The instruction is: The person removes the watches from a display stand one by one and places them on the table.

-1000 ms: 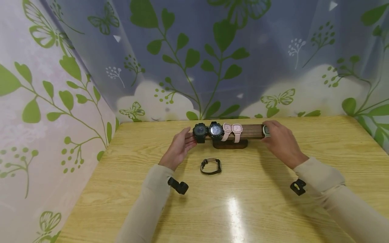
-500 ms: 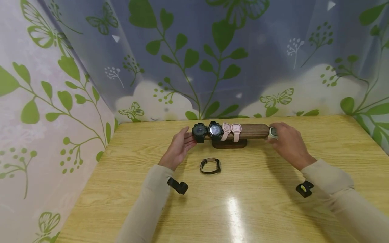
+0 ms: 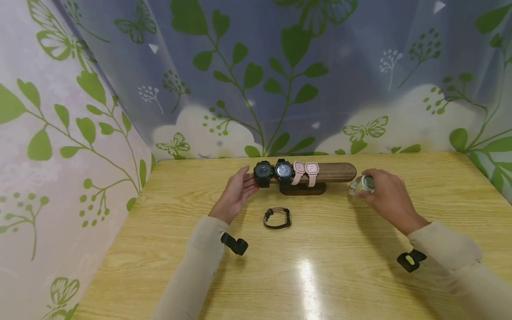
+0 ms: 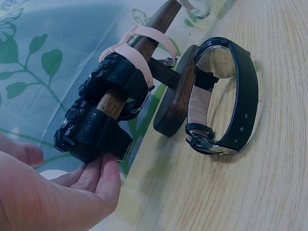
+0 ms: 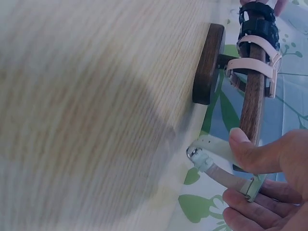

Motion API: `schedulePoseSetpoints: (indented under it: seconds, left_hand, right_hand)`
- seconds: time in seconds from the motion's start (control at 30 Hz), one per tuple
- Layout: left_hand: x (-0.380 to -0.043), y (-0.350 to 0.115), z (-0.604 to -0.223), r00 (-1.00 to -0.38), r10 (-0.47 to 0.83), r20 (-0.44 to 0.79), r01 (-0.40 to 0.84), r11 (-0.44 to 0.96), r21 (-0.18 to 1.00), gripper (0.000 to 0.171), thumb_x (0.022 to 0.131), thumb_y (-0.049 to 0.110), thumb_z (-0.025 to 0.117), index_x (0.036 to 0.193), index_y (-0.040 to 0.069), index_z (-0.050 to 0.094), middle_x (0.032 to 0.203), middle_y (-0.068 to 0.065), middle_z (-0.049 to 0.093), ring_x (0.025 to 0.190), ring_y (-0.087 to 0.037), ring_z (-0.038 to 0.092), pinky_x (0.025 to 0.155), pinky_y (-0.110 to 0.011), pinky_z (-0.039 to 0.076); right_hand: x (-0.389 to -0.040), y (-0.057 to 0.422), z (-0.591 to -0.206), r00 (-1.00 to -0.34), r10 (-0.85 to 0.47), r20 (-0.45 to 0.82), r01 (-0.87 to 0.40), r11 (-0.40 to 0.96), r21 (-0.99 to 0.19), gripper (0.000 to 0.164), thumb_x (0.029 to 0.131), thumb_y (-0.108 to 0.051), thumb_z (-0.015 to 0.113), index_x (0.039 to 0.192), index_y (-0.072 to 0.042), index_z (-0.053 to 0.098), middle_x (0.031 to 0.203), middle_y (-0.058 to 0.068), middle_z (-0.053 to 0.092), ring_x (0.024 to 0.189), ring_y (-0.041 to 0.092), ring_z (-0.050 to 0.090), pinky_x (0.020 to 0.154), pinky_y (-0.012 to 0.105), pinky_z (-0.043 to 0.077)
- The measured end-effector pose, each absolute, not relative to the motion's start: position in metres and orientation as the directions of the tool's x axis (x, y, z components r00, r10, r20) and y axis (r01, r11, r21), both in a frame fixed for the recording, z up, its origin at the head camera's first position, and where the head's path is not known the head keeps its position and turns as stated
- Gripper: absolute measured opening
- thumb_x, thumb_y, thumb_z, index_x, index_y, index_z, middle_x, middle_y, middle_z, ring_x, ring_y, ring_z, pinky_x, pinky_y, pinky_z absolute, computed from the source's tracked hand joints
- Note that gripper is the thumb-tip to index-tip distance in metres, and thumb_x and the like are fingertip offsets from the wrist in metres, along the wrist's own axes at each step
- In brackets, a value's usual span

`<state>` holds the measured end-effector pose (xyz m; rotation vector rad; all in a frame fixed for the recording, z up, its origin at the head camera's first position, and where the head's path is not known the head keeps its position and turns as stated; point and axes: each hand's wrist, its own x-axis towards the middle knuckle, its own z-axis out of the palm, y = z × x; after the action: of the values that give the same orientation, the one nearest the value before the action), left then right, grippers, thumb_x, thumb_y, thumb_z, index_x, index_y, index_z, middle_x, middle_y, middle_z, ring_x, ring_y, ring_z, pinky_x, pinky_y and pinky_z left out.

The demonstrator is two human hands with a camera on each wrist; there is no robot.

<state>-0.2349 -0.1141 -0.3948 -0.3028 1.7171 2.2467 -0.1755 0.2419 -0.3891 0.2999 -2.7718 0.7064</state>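
Beige sleeves on both arms nearest the camera, a small black wrist unit at each cuff. Worktop is pale yellow wood-grain, glossy, with a white glare streak at the near middle and soft arm shadows. Loose black watch rests on its edge mid-worktop, buckled into a ring, light strap lining, metal buckle.

Right hand: thumb and fingers pinch the pale green watch, strap closed in a loop, just beside the bare right end of the wooden stand; can't tell if it touches the stand. Left hand at the stand's other end: thumb and fingers spread apart, fingertips touching the outer black watch from below.

Stand is dark brown, a rounded bar on an oval base, near the worktop's far edge. On the bar from the left: outer black watch, second black watch, tilted pink watch, straighter pink watch.

Behind: blue-violet printed backdrop, green leaves, butterflies, white cloud shapes; pale pink-white printed side panel on the left.

Writing: faint marks on the outer black watch's strap, unreadable. Dial details too small to read.
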Motion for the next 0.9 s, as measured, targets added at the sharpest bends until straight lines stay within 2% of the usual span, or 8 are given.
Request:
schedulePoseSetpoints:
  seconds: [0.17, 0.5, 0.67, 0.9]
  left_hand:
    - [-0.235, -0.113, -0.393, -0.932, 0.106, -0.348, -0.363, -0.24, 0.9, 0.066, 0.109, 0.036, 0.043, 0.152, -0.012, 0.03, 0.151, -0.03, 0.039, 0.14, -0.039, 0.04, 0.116, -0.04, 0.038]
    - [-0.235, -0.113, -0.393, -0.934, 0.107, -0.34, -0.356, -0.234, 0.905, 0.066, 0.109, 0.035, 0.042, 0.151, -0.013, 0.03, 0.15, -0.03, 0.039, 0.14, -0.039, 0.04, 0.116, -0.04, 0.038]
    - [-0.234, -0.113, -0.393, -0.934, 0.104, -0.342, -0.357, -0.23, 0.905, 0.066, 0.109, 0.035, 0.042, 0.151, -0.013, 0.03, 0.15, -0.03, 0.039, 0.14, -0.039, 0.041, 0.116, -0.04, 0.038]
    - [-0.234, -0.114, -0.394, -0.935, 0.106, -0.339, -0.355, -0.231, 0.906, 0.066, 0.109, 0.036, 0.043, 0.151, -0.013, 0.031, 0.15, -0.03, 0.04, 0.14, -0.039, 0.041, 0.116, -0.04, 0.038]
  right_hand:
    - [-0.169, 0.242, -0.391, -0.957, -0.128, 0.261, -0.242, 0.848, -0.471, 0.057, 0.08, -0.012, 0.087, 0.123, 0.016, 0.06, 0.1, 0.03, 0.068, 0.077, 0.036, 0.067, 0.059, 0.049, 0.055]
    - [-0.156, 0.236, -0.395, -0.968, -0.115, 0.221, -0.218, 0.822, -0.527, 0.058, 0.079, -0.017, 0.088, 0.121, 0.013, 0.063, 0.101, 0.028, 0.07, 0.086, 0.041, 0.068, 0.069, 0.054, 0.055]
    - [-0.15, 0.229, -0.397, -0.981, -0.113, 0.158, -0.184, 0.796, -0.576, 0.058, 0.081, -0.02, 0.087, 0.124, 0.011, 0.063, 0.107, 0.028, 0.07, 0.093, 0.043, 0.068, 0.068, 0.049, 0.056]
    - [-0.146, 0.218, -0.401, -0.985, -0.13, 0.116, -0.174, 0.757, -0.63, 0.058, 0.082, -0.022, 0.087, 0.125, 0.009, 0.063, 0.109, 0.029, 0.07, 0.094, 0.041, 0.07, 0.066, 0.039, 0.055]
